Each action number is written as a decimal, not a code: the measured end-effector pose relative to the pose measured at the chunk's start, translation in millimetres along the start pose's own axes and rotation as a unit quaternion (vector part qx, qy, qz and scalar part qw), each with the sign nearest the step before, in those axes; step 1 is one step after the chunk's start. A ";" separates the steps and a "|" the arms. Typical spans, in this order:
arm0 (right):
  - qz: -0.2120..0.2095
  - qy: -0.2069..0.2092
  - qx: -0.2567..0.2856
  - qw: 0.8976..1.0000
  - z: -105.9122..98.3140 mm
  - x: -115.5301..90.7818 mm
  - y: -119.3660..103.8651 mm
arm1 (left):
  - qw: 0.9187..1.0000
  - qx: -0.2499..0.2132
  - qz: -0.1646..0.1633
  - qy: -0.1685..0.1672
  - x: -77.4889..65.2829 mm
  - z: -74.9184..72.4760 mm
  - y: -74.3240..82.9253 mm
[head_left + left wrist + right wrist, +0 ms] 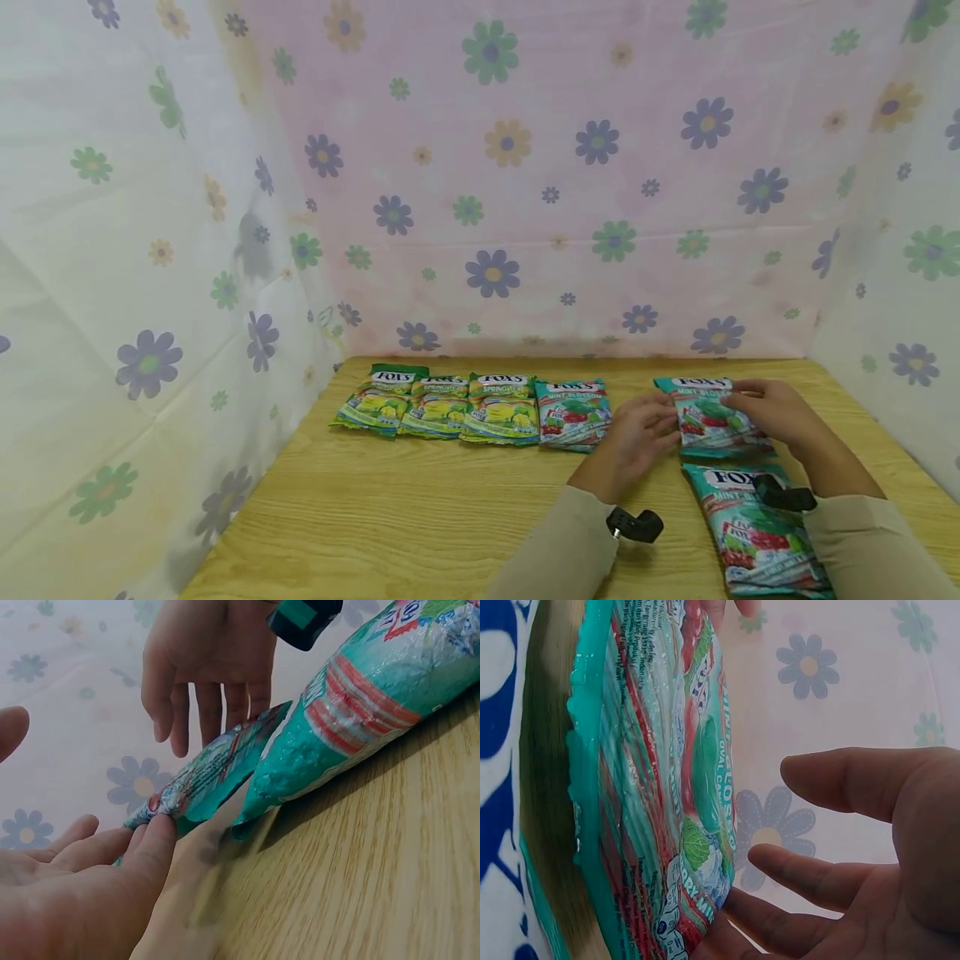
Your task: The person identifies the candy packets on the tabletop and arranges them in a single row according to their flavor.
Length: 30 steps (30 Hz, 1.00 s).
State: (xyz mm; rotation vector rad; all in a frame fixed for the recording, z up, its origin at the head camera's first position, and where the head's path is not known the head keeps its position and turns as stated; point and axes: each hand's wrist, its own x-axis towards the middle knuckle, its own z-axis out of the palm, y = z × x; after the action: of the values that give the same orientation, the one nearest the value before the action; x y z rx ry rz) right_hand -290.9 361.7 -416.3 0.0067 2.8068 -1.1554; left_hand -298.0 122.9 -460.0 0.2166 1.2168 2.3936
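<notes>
A teal Fox's Mint Blossom candy bag [708, 421] lies between the two hands at the table's right side. Fingertips of my left hand [633, 437] touch its left edge; in the left wrist view that thumb stands apart from the bag. My right hand [783, 421] is at the bag's right edge. In the right wrist view, its lower fingers [780, 922] meet the bag while thumb and index finger are spread away. A second Mint Blossom bag [761, 537] lies nearer, partly beneath the right wrist. Another Mint Blossom bag [572, 417] sits left of the left hand.
Three green-yellow Fox's Spring Tea bags [378, 402] continue the row leftward along the back of the wooden table [390, 517]. Flowered cloth [525, 183] walls the back and both sides. A black wrist camera [636, 525] is strapped over the left sleeve.
</notes>
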 end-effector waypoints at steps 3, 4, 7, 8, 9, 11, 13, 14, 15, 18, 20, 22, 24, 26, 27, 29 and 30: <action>-0.005 0.004 0.001 1.000 1.0 -0.3 -3.5 | 1.000 -0.003 0.008 -0.006 0.8 -3.1 1.5; -0.008 0.005 0.001 1.000 1.4 -0.4 -4.8 | 1.000 -0.005 0.012 -0.009 0.9 -4.0 2.2; -0.015 0.008 0.005 1.000 3.0 -1.2 -9.0 | 1.000 -0.008 0.025 -0.007 2.1 -7.2 3.1; -0.017 0.008 0.008 1.000 3.7 -1.5 -10.3 | 1.000 -0.009 0.028 -0.007 2.6 -8.5 3.4; -0.020 0.009 0.009 1.000 4.4 -1.8 -11.5 | 1.000 -0.009 0.029 -0.007 2.7 -9.8 4.0; -0.025 0.010 0.014 1.000 6.0 -2.0 -13.5 | 0.999 -0.007 0.033 -0.007 2.8 -12.3 5.1; -0.031 0.010 0.020 0.999 7.8 -2.2 -15.2 | 0.999 -0.008 0.034 -0.008 1.9 -14.6 6.5; -0.034 0.011 0.022 0.999 8.8 -2.0 -15.8 | 0.999 -0.007 0.036 -0.009 1.1 -15.7 7.2; -0.037 0.010 0.025 0.999 9.9 -1.7 -16.4 | 0.999 -0.005 0.037 -0.010 0.0 -16.7 8.2; -0.043 0.012 0.035 0.998 13.4 -0.5 -18.2 | 0.999 0.000 0.039 -0.009 -4.2 -19.6 11.3; -0.042 0.014 0.041 0.998 15.7 0.5 -19.7 | 0.999 0.002 0.037 -0.010 -6.8 -21.8 14.2; -0.043 0.014 0.048 0.998 18.1 1.3 -21.5 | 0.999 0.002 0.037 -0.010 -8.4 -24.9 16.6; -0.046 0.013 0.052 0.998 20.6 1.7 -23.8 | 0.999 0.002 0.035 -0.012 -9.1 -28.3 19.0; -0.051 0.010 0.060 0.997 23.4 2.1 -25.8 | 0.999 0.005 0.035 -0.013 -10.0 -32.0 21.1; -0.054 0.010 0.063 0.997 25.0 2.3 -26.8 | 0.999 0.009 0.035 -0.013 -10.7 -33.6 22.2; -0.057 0.012 0.067 0.996 28.2 2.7 -28.3 | 0.999 0.019 0.036 -0.016 -12.4 -36.7 24.5; -0.058 0.014 0.069 0.996 29.9 3.0 -28.8 | 0.999 0.025 0.036 -0.018 -13.3 -38.3 25.4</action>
State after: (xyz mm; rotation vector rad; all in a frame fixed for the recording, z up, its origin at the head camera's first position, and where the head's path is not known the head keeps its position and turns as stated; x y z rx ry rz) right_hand -292.3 320.1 -417.4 -0.1322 2.7778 -1.3830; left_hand -306.9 76.0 -462.0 0.3222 1.2736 2.4110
